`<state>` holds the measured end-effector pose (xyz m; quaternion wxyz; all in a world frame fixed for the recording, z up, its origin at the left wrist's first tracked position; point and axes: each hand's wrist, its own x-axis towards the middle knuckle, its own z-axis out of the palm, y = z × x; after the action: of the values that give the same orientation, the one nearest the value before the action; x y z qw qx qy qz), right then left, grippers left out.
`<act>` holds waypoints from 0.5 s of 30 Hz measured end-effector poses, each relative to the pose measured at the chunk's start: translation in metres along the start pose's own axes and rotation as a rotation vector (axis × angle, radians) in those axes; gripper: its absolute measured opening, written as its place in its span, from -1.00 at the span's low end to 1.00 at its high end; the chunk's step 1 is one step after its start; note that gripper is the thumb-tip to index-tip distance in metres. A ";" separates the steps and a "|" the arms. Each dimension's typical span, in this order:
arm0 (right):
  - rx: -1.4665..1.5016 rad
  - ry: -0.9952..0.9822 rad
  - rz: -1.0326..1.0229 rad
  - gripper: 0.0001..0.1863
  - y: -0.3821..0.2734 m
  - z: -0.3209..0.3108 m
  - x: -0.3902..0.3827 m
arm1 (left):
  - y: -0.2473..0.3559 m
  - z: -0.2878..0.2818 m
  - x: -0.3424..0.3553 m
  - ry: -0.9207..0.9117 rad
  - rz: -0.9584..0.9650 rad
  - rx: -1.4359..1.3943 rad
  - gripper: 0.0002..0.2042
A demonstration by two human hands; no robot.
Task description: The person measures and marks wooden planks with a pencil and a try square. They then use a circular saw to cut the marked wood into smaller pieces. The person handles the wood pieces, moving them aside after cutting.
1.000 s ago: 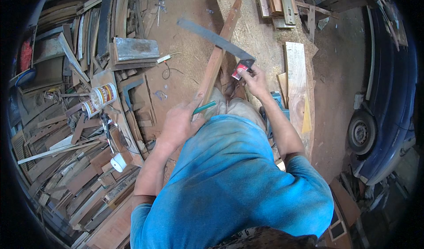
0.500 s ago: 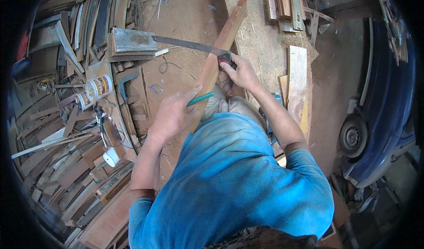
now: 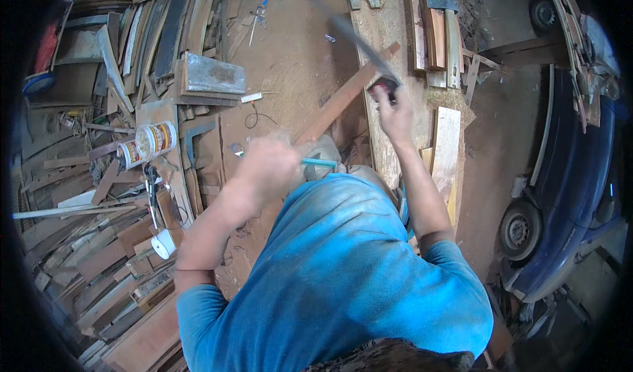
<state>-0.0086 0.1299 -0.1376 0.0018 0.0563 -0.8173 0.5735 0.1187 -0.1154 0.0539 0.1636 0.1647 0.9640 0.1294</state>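
Observation:
My right hand [image 3: 395,115] is closed round the dark and red handle of a handsaw [image 3: 359,37]. The saw's long narrow blade points away to the far left, blurred by motion, and passes over the far end of a reddish-brown wooden board [image 3: 339,107]. That board slants from far right down to my left hand [image 3: 267,171], which is blurred but closed at its near end. From the same hand a slim green pencil-like stick [image 3: 320,163] pokes out to the right, over my lap. My left fingers hide the near end of the board.
To the left lie stacked wood offcuts [image 3: 99,260], a white bucket [image 3: 156,140] and a grey-topped block [image 3: 214,74]. A sawdust-covered plank [image 3: 376,134] with more boards [image 3: 445,141] runs along the right. A blue car [image 3: 570,174] stands further right.
The handsaw and my right hand have moved to the right, and its blade has swung to point further away. The board leans more to the right. My left hand has shifted slightly.

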 end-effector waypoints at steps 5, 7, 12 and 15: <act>0.071 0.114 0.275 -0.74 0.027 -0.042 0.031 | 0.007 -0.021 0.015 -0.212 0.167 0.417 -0.55; 0.109 0.117 0.291 -0.74 0.047 -0.043 0.035 | 0.004 -0.039 0.028 -0.320 0.211 0.508 -0.57; 0.225 0.154 0.374 -0.81 0.050 -0.027 0.038 | -0.031 -0.062 0.051 -0.263 0.236 0.306 -0.73; 0.300 0.193 0.392 -0.82 0.052 -0.014 0.041 | -0.053 -0.104 0.077 -0.384 0.068 0.047 -0.67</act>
<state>-0.0547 0.1571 -0.1785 -0.0399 -0.1583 -0.7146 0.6802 -0.0024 -0.1565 0.1120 0.3359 0.2224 0.9119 0.0783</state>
